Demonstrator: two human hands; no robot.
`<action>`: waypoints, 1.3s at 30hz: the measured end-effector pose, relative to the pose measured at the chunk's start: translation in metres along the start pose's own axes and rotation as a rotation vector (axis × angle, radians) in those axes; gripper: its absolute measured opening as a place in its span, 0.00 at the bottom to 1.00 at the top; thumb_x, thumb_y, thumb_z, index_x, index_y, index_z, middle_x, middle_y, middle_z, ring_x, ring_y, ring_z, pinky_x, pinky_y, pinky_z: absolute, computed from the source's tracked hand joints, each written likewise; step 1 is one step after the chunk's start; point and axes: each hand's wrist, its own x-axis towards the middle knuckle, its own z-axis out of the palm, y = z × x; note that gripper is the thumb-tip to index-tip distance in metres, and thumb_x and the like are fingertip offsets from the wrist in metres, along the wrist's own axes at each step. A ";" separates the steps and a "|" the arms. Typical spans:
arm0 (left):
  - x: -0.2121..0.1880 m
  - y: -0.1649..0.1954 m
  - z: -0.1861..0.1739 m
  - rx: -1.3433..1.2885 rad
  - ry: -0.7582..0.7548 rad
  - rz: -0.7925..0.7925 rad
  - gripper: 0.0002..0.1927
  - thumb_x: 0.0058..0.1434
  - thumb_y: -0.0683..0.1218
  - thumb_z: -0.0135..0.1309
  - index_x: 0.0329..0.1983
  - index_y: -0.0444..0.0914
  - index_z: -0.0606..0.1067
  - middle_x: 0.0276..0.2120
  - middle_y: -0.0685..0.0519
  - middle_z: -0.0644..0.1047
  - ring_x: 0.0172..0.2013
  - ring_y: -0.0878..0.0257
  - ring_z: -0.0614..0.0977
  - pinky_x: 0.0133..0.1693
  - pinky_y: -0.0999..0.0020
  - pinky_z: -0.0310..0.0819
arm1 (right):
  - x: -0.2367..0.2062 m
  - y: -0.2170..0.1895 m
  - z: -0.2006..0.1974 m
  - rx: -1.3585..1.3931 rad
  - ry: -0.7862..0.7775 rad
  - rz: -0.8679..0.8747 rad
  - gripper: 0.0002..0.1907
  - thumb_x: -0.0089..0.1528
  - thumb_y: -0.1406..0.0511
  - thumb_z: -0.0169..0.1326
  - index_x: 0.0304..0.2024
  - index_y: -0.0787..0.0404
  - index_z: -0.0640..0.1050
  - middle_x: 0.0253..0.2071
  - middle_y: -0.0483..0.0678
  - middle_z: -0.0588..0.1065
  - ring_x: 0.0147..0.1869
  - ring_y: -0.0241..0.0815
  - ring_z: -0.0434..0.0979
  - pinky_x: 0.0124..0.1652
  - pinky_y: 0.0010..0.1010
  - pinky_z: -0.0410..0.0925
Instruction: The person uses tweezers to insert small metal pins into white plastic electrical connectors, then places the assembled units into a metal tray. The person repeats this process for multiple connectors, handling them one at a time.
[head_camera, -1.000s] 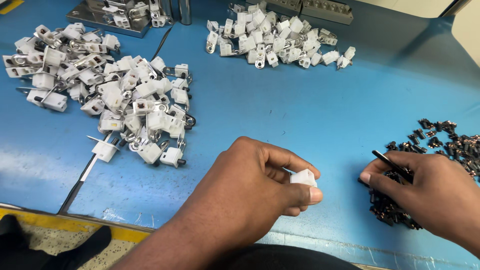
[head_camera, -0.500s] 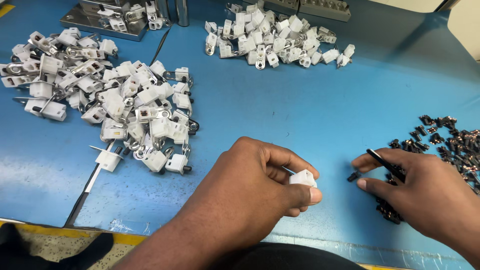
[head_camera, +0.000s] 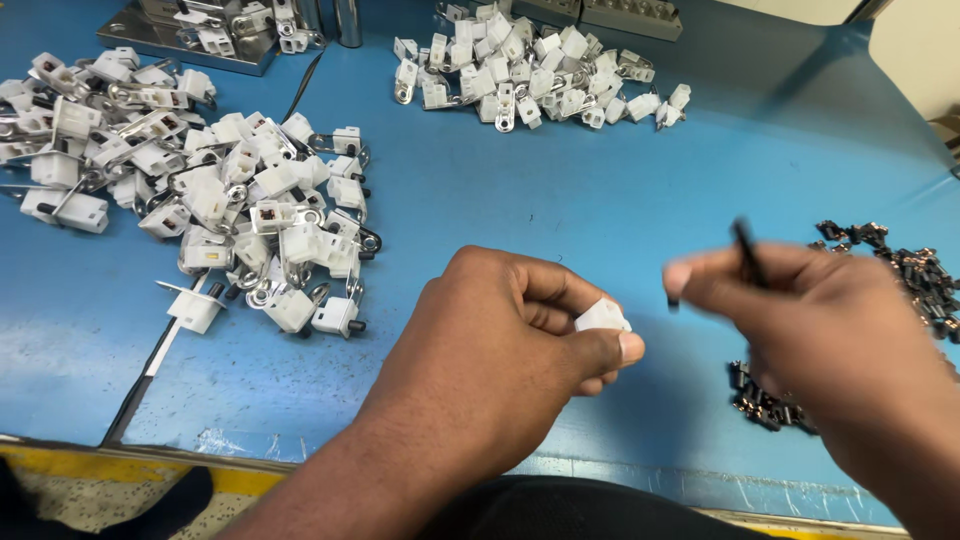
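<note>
- The left hand pinches a small white plastic block between thumb and fingers.
- Just beside it, the blurred right hand grips a thin black pin with fingers closed.
- Small black parts lie under and beyond the right hand on the blue bench.
- 2 piles of white connectors lie farther off: a large pile left of the left hand, a far pile beyond it.

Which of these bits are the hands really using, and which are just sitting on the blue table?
In use:
left hand pinching a white block
right hand, blurred, holding a thin black pin
black pins pile beside it

Lying about:
big white pile
far white pile
metal fixture
</note>
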 end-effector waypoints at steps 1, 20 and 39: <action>-0.002 0.002 0.002 0.023 0.038 -0.014 0.13 0.53 0.51 0.67 0.37 0.40 0.86 0.25 0.56 0.87 0.27 0.72 0.87 0.34 0.74 0.82 | -0.003 -0.006 -0.001 0.104 -0.024 -0.070 0.11 0.62 0.61 0.65 0.44 0.60 0.86 0.23 0.45 0.76 0.20 0.35 0.57 0.20 0.31 0.53; 0.000 -0.012 -0.008 -0.152 0.237 0.063 0.12 0.54 0.45 0.67 0.39 0.34 0.86 0.27 0.53 0.87 0.28 0.71 0.85 0.33 0.75 0.82 | 0.003 -0.044 0.001 0.545 -0.441 -0.358 0.16 0.69 0.67 0.43 0.59 0.61 0.71 0.51 0.56 0.79 0.51 0.49 0.80 0.49 0.41 0.73; 0.002 -0.010 -0.016 -0.115 0.081 0.031 0.12 0.58 0.48 0.64 0.39 0.36 0.86 0.26 0.51 0.86 0.25 0.70 0.86 0.31 0.74 0.84 | 0.010 -0.038 0.043 0.782 -0.385 -0.450 0.09 0.72 0.69 0.40 0.52 0.67 0.65 0.40 0.55 0.77 0.41 0.44 0.84 0.45 0.37 0.77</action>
